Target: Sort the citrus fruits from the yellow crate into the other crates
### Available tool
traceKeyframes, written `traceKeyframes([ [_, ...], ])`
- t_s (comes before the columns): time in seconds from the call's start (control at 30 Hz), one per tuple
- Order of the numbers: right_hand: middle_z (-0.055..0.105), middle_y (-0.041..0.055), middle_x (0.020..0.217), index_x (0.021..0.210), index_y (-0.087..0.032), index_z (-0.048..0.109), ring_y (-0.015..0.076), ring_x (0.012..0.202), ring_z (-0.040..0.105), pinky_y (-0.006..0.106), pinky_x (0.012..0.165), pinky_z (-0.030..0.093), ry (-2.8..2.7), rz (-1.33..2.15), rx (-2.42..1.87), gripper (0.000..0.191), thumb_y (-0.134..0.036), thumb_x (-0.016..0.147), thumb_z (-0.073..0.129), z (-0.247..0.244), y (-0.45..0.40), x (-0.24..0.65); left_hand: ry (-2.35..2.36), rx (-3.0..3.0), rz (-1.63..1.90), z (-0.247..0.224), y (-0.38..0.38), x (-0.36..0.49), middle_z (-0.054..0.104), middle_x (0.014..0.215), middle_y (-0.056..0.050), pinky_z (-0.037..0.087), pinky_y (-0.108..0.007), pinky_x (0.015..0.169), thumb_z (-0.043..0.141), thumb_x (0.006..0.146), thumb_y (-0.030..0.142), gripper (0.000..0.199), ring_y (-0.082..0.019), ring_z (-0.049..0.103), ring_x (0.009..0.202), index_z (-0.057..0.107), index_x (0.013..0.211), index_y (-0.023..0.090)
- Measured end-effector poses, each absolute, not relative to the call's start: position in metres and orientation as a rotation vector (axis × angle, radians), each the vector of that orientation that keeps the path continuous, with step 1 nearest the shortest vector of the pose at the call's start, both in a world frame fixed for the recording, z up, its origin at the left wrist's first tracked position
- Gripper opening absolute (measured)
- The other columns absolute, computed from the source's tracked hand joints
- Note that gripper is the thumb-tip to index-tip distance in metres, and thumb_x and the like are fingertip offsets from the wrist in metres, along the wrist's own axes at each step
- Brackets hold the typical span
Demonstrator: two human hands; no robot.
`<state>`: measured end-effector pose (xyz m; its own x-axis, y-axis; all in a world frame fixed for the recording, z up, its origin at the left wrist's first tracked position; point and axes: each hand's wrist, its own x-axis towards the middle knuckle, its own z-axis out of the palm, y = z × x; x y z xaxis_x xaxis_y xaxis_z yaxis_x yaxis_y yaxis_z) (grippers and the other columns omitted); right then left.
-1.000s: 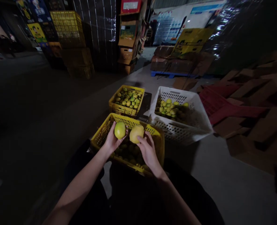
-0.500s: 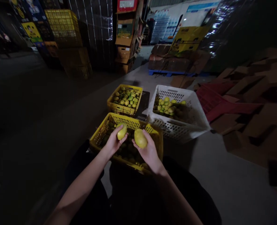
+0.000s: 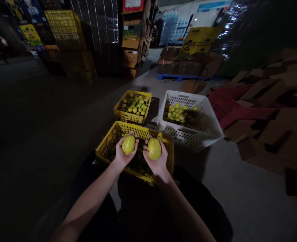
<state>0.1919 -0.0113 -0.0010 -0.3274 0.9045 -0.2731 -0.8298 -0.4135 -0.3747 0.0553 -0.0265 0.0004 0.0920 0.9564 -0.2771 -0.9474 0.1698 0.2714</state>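
My left hand (image 3: 121, 157) is curled around a yellow lemon (image 3: 128, 144), palm turned up. A second yellow lemon (image 3: 154, 149) rests in my right hand (image 3: 159, 164), its fingers wrapped about the fruit. Both hands hover side by side, a small gap apart, over the near yellow crate (image 3: 105, 143). Inside that crate lie more lemons in shadow, partly hidden by my hands. Behind it stands a smaller-looking yellow crate (image 3: 132, 118) filled with green and yellow lemons. To its right a white crate (image 3: 208, 117) holds several lemons, mostly toward its left side.
A red plastic crate or stool (image 3: 229, 107) and a heap of cardboard boxes (image 3: 271, 134) lie on the right. Farther back are a blue pallet (image 3: 180, 77) with cartons, a tall stack of boxes (image 3: 131, 40) and stacked yellow crates (image 3: 64, 25).
Both lemons have been turned in my hands, and my palms now face up more. The left lemon sits slightly lower and further left. My view has shifted a little.
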Motion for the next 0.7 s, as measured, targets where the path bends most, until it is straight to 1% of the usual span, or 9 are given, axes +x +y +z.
traceKeyframes([
  [0.07, 0.071, 0.0027, 0.072, 0.088, -0.020, 0.067, 0.0147, 0.067, 0.068, 0.022, 0.056, 0.055, -0.126, 1.906, -0.489, 0.019, -0.032, 0.082, 0.053, 0.002, -0.011, 0.191, 0.393, -0.035, 1.493, -0.001, -0.023, 0.059, 0.073, 0.093, -0.006, 0.056, -0.026, 0.078, 0.049, 0.087, 0.017, 0.029, -0.016, 0.069, 0.087, 0.068, 0.109, 0.017],
  [0.1, 0.072, 0.0027, 0.075, 0.087, -0.021, 0.067, 0.0155, 0.074, 0.069, 0.023, 0.059, 0.056, -0.094, 1.889, -0.476, 0.017, -0.030, 0.081, 0.053, 0.004, -0.010, 0.190, 0.376, -0.049, 1.525, -0.001, -0.021, 0.060, 0.073, 0.094, -0.006, 0.055, -0.027, 0.083, 0.049, 0.087, 0.017, 0.028, -0.017, 0.069, 0.091, 0.069, 0.107, 0.018],
  [0.17, 0.074, 0.0023, 0.082, 0.085, -0.021, 0.067, 0.0162, 0.083, 0.070, 0.024, 0.064, 0.057, -0.064, 1.857, -0.463, 0.014, -0.026, 0.080, 0.054, 0.008, -0.009, 0.187, 0.339, -0.057, 1.564, 0.001, -0.016, 0.063, 0.073, 0.096, -0.005, 0.053, -0.029, 0.089, 0.051, 0.085, 0.017, 0.027, -0.017, 0.068, 0.096, 0.070, 0.104, 0.018],
  [0.23, 0.074, 0.0016, 0.086, 0.083, -0.021, 0.066, 0.0155, 0.082, 0.070, 0.025, 0.066, 0.058, -0.059, 1.830, -0.454, 0.013, -0.024, 0.080, 0.054, 0.012, -0.007, 0.183, 0.309, -0.060, 1.578, 0.004, -0.012, 0.064, 0.073, 0.098, -0.005, 0.052, -0.032, 0.092, 0.051, 0.085, 0.020, 0.026, -0.018, 0.067, 0.101, 0.070, 0.102, 0.019],
  [0.37, 0.074, 0.0009, 0.083, 0.083, -0.021, 0.066, 0.0149, 0.084, 0.069, 0.028, 0.074, 0.058, 0.003, 1.781, -0.438, 0.014, -0.026, 0.081, 0.053, 0.013, -0.003, 0.178, 0.315, -0.049, 1.572, 0.010, -0.008, 0.070, 0.073, 0.101, -0.004, 0.052, -0.035, 0.092, 0.047, 0.085, 0.022, 0.027, -0.019, 0.066, 0.102, 0.070, 0.100, 0.020],
  [0.43, 0.073, 0.0009, 0.081, 0.084, -0.021, 0.066, 0.0148, 0.086, 0.069, 0.028, 0.077, 0.058, 0.023, 1.757, -0.431, 0.016, -0.027, 0.081, 0.053, 0.011, -0.001, 0.177, 0.345, -0.031, 1.571, 0.011, -0.007, 0.073, 0.073, 0.102, -0.003, 0.052, -0.034, 0.090, 0.046, 0.085, 0.022, 0.028, -0.018, 0.066, 0.101, 0.070, 0.099, 0.021],
  [0.53, 0.073, 0.0010, 0.079, 0.082, -0.020, 0.067, 0.0145, 0.085, 0.069, 0.026, 0.076, 0.058, 0.018, 1.734, -0.444, 0.015, -0.027, 0.080, 0.053, 0.009, 0.001, 0.176, 0.433, -0.004, 1.576, 0.012, -0.007, 0.077, 0.072, 0.104, -0.002, 0.053, -0.031, 0.089, 0.046, 0.084, 0.023, 0.027, -0.017, 0.065, 0.104, 0.070, 0.097, 0.023],
  [0.7, 0.072, 0.0003, 0.079, 0.077, -0.022, 0.065, 0.0150, 0.085, 0.069, 0.028, 0.081, 0.056, -0.047, 1.695, -0.461, 0.009, -0.025, 0.074, 0.056, 0.008, 0.003, 0.176, 0.472, 0.007, 1.568, 0.011, -0.006, 0.078, 0.071, 0.105, -0.001, 0.053, -0.031, 0.087, 0.047, 0.083, 0.024, 0.026, -0.018, 0.064, 0.106, 0.069, 0.095, 0.024],
])
